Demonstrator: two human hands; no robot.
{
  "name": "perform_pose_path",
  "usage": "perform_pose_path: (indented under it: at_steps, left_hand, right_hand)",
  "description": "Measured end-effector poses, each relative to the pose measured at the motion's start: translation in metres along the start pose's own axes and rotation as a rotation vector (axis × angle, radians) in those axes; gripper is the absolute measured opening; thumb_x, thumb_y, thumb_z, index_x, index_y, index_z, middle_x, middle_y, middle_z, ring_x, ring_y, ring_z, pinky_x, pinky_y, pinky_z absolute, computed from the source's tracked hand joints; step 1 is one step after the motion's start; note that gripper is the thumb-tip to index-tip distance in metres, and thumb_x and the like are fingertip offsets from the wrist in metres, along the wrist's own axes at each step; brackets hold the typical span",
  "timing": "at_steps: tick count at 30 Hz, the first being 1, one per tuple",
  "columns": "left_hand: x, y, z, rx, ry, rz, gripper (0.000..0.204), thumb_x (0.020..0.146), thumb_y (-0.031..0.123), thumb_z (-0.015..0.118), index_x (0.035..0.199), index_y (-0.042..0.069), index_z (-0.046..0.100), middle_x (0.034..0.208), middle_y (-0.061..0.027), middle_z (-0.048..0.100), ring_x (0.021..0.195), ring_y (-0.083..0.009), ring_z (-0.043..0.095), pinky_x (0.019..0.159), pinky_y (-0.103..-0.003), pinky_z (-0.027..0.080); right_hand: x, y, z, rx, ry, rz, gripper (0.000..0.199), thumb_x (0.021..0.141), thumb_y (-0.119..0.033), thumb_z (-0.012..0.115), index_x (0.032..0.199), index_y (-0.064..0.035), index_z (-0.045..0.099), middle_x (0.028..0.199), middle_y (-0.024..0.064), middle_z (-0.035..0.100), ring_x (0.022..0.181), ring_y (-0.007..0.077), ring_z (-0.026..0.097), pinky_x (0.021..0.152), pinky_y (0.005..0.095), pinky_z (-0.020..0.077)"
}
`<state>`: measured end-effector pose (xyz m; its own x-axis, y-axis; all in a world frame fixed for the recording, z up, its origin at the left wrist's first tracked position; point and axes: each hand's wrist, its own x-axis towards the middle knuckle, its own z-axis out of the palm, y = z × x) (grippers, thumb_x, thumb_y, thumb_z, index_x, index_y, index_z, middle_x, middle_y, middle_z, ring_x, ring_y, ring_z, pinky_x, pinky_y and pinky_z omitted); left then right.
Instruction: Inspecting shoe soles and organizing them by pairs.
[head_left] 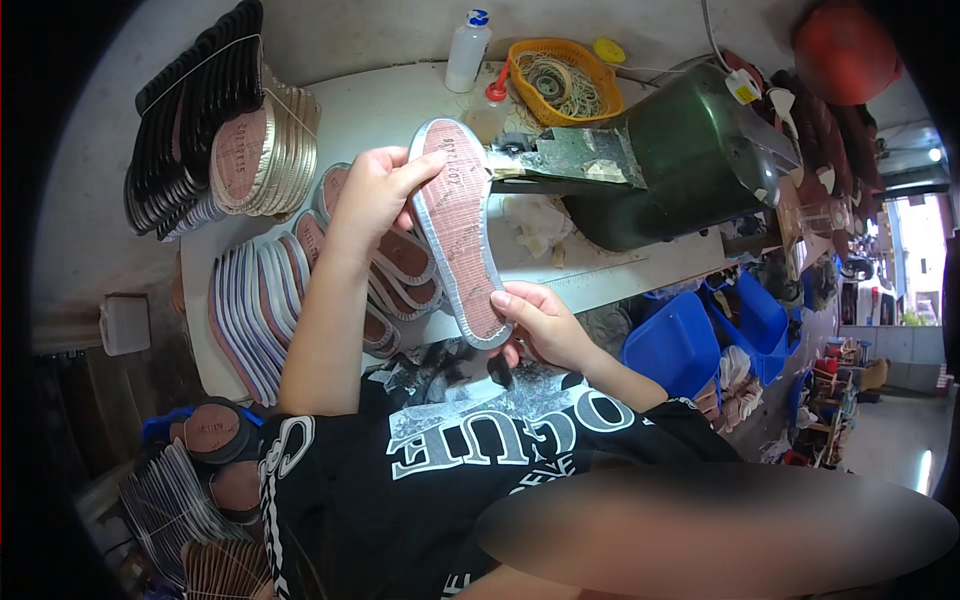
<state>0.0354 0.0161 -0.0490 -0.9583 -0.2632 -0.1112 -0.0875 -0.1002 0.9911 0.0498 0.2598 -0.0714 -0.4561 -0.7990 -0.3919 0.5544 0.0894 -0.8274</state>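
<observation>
A shoe insole (pixel 462 240) with a reddish-brown ribbed face and a silver-grey wrapped edge is held up in front of me, its broad end away from me. My left hand (pixel 375 195) is closed on the broad end, thumb lying on the ribbed face and fingers behind. The narrow end is pinched by my right hand (pixel 540 315), thumb on the face, other fingers partly hidden beneath. Close to the insole's right edge is the tip of a green machine's flat arm (pixel 585 155); whether they touch I cannot tell. More loose insoles (pixel 405 255) lie behind my left forearm.
A row of insoles (pixel 255 315) stands on the white table (pixel 365 95), left. Tied black (pixel 195 110) and gold bundles (pixel 290 155) stand behind. A clear bottle (pixel 467 55) and a yellow basket (pixel 610 90) are at the back. Blue bins (pixel 675 340) sit at right.
</observation>
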Motion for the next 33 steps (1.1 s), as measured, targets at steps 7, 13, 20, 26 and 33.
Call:
perform_pose_path:
  at_steps: [7, 13, 20, 26, 33]
  left_hand:
    - [0.046, 0.02, -0.004, 0.478, -0.146, -0.1, 0.039, 0.078, 0.039, 0.071, 0.063, 0.004, 0.061, 0.049, -0.0038, 0.055, 0.036, -0.0086, 0.045, 0.034, -0.024, 0.035]
    - [0.063, 0.016, -0.016, 0.244, -0.043, -0.128, 0.047, 0.079, 0.048, 0.069, 0.057, 0.01, 0.051, 0.043, 0.0029, 0.043, 0.032, -0.0074, 0.036, 0.033, -0.024, 0.027]
    - [-0.087, -0.006, -0.098, 0.003, 0.425, 0.187, 0.051, 0.094, 0.048, 0.047, 0.081, 0.001, 0.061, 0.061, -0.0067, 0.059, 0.054, -0.0143, 0.056, 0.05, -0.024, 0.043]
    - [-0.171, -0.114, -0.168, 1.393, 1.141, -0.269, 0.069, 0.087, 0.058, 0.048, 0.121, -0.001, 0.05, 0.113, -0.0214, 0.059, 0.112, -0.0338, 0.051, 0.094, -0.043, 0.039]
    - [-0.193, -0.078, -0.161, 0.81, 0.994, -0.431, 0.076, 0.072, 0.05, 0.072, 0.118, -0.006, 0.051, 0.116, -0.0236, 0.058, 0.11, -0.0348, 0.056, 0.091, -0.04, 0.043]
  right_hand:
    - [0.008, -0.01, -0.02, 0.025, 0.233, -0.164, 0.025, 0.093, -0.025, 0.056, 0.086, -0.0018, 0.063, 0.068, 0.0016, 0.062, 0.045, 0.0035, 0.05, 0.035, 0.0162, 0.0299]
    - [0.05, -0.054, -0.028, 0.159, 0.062, -0.371, 0.025, 0.091, -0.023, 0.058, 0.083, 0.0001, 0.063, 0.064, 0.0022, 0.061, 0.039, 0.0018, 0.046, 0.032, 0.0157, 0.0288]
    - [0.024, -0.029, 0.021, -0.321, -0.038, -0.248, 0.024, 0.095, -0.024, 0.053, 0.085, -0.0033, 0.06, 0.06, -0.0017, 0.053, 0.049, 0.0029, 0.052, 0.04, 0.0168, 0.038]
    - [0.073, -0.005, -0.001, -1.057, 0.289, -0.329, 0.047, 0.092, -0.036, 0.055, 0.067, 0.0028, 0.061, 0.052, 0.0142, 0.054, 0.047, 0.0202, 0.054, 0.05, 0.0329, 0.0427]
    - [0.056, -0.014, 0.001, -1.188, -0.105, -0.228, 0.034, 0.088, -0.032, 0.061, 0.078, 0.0008, 0.063, 0.063, 0.015, 0.06, 0.053, 0.025, 0.057, 0.054, 0.0352, 0.045]
